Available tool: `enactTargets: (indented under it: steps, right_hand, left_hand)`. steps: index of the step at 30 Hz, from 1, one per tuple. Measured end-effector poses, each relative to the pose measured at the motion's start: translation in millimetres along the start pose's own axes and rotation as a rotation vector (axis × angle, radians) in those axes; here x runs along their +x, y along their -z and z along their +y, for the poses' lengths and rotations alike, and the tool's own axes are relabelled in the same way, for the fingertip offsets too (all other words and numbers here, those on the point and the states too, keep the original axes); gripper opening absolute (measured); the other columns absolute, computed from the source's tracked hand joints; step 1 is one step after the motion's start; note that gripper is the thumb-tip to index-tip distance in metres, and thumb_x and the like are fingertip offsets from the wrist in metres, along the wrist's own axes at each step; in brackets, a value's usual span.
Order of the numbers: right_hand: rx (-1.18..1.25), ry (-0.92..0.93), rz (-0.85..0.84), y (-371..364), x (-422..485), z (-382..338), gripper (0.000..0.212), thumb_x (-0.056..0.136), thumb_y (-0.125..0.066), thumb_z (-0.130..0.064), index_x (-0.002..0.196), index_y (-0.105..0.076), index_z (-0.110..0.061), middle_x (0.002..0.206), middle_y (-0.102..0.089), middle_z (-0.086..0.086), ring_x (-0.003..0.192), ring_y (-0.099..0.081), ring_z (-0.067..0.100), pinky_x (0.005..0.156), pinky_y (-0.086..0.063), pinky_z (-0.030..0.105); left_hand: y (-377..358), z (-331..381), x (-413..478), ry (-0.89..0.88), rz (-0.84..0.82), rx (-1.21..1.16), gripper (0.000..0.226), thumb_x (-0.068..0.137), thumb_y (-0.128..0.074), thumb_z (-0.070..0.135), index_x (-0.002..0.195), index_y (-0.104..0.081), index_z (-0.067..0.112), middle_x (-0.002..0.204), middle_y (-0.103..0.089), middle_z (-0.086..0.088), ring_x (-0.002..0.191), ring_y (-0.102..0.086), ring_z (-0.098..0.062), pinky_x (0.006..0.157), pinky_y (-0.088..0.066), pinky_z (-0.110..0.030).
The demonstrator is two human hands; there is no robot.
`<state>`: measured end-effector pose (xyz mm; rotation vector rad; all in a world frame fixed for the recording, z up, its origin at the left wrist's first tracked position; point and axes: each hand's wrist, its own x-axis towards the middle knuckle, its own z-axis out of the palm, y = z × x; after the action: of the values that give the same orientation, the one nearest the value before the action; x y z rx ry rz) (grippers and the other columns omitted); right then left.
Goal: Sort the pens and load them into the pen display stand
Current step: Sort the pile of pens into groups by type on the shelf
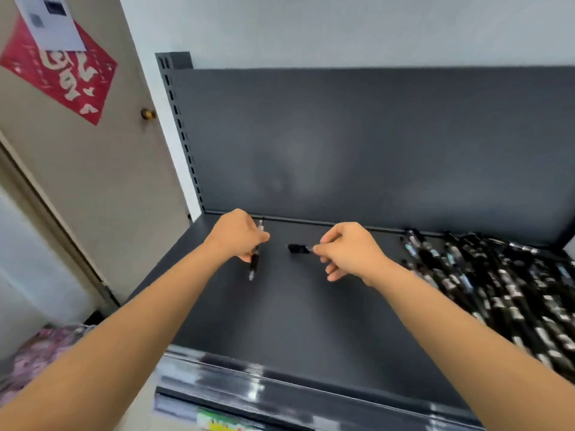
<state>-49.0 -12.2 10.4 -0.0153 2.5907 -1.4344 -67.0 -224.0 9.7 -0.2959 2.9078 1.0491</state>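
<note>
Black pens (pixel 497 290) lie heaped on the shelf's (pixel 311 321) right side. At its far middle, the left hand (pixel 238 234) curls round a pen (pixel 253 265) running near to far; the right hand (pixel 348 250) pinches a second pen (pixel 298 248) pointing left.

Saw only the two ends of the pen (pixel 252 269) in the left hand (pixel 238 236), with the middle behind curled fingers. Saw only one dark, blurred end of the second pen (pixel 298 248), with the rest buried in the right hand (pixel 348 250). Could not count the heap of black pens (pixel 497 284) on the shelf (pixel 311 306), smeared by motion and cut by the right edge. Could not read the label strip (pixel 217 374) along the shelf front, blurred and cropped at the bottom. Lost the top of the white paper (pixel 53 23) beyond the frame, and the red poster's (pixel 62 76) upper corner under that paper. Could not identify the blurred pink patterned bundle (pixel 37 349) at lower left.
</note>
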Motion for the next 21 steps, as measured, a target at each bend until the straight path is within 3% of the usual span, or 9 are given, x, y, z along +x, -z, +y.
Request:
enactTargets:
  steps: [3,7,9,11,13,17,21]
  right_hand:
    - [-0.256,0.030,0.124,-48,15,-19,0.010,0.083,-0.063,-0.025,0.079,-0.061,-0.016,0.073,-0.070,0.002,0.062,-0.068,0.025,0.063,-0.057,0.035]
    - [-0.592,0.026,0.229,-88,23,-38,0.017,0.082,-0.061,-0.027,0.083,-0.065,-0.011,0.073,-0.064,0.001,0.073,-0.060,0.026,0.057,-0.042,0.027]
    - [-0.585,-0.026,0.224,-99,26,-43,0.016,0.078,-0.062,-0.024,0.084,-0.064,-0.009,0.070,-0.061,0.001,0.069,-0.057,0.024,0.055,-0.042,0.027]
    - [-0.538,-0.082,0.201,-107,28,-46,0.018,0.076,-0.063,-0.023,0.084,-0.062,-0.007,0.070,-0.065,0.004,0.065,-0.062,0.025,0.059,-0.052,0.028]
    - [-0.492,-0.117,0.161,-111,31,-48,0.019,0.077,-0.062,-0.022,0.084,-0.061,-0.004,0.065,-0.068,0.008,0.053,-0.067,0.025,0.061,-0.057,0.029]
    - [-0.466,-0.149,0.145,-112,30,-52,0.029,0.080,-0.064,-0.036,0.079,-0.058,-0.007,0.051,-0.063,0.002,0.041,-0.064,0.019,0.051,-0.051,0.021]
    - [-0.669,-0.023,0.334,-97,18,-52,0.039,0.086,-0.058,-0.048,0.093,-0.057,-0.010,0.086,-0.065,0.004,0.081,-0.063,0.027,0.063,-0.045,0.029]
  left_hand:
    - [24,-41,24,-0.051,0.066,0.213,0.026,0.085,-0.059,0.022,0.065,-0.061,0.005,0.049,-0.065,-0.006,0.042,-0.062,-0.013,0.052,-0.047,-0.021]
    - [35,-70,50,-0.155,0.074,0.295,0.025,0.083,-0.060,0.022,0.067,-0.057,0.004,0.054,-0.061,-0.008,0.061,-0.065,-0.025,0.066,-0.055,-0.033]
    - [35,-76,56,-0.188,0.033,0.301,0.025,0.083,-0.060,0.024,0.068,-0.055,0.006,0.056,-0.059,-0.006,0.062,-0.063,-0.026,0.067,-0.055,-0.033]
    - [34,-79,58,-0.208,-0.010,0.300,0.024,0.083,-0.060,0.028,0.070,-0.054,0.008,0.062,-0.060,-0.005,0.067,-0.062,-0.027,0.066,-0.053,-0.033]
    - [33,-81,57,-0.228,-0.011,0.313,0.021,0.084,-0.061,0.031,0.082,-0.059,0.010,0.075,-0.063,-0.003,0.076,-0.060,-0.026,0.063,-0.047,-0.030]
    - [35,-78,49,-0.275,0.075,0.445,0.031,0.087,-0.058,0.044,0.098,-0.057,0.015,0.095,-0.064,-0.001,0.089,-0.060,-0.026,0.065,-0.039,-0.029]
    - [35,-58,37,-0.514,0.262,0.610,0.036,0.090,-0.051,0.052,0.090,-0.044,0.016,0.092,-0.061,-0.001,0.086,-0.061,-0.025,0.057,-0.032,-0.031]
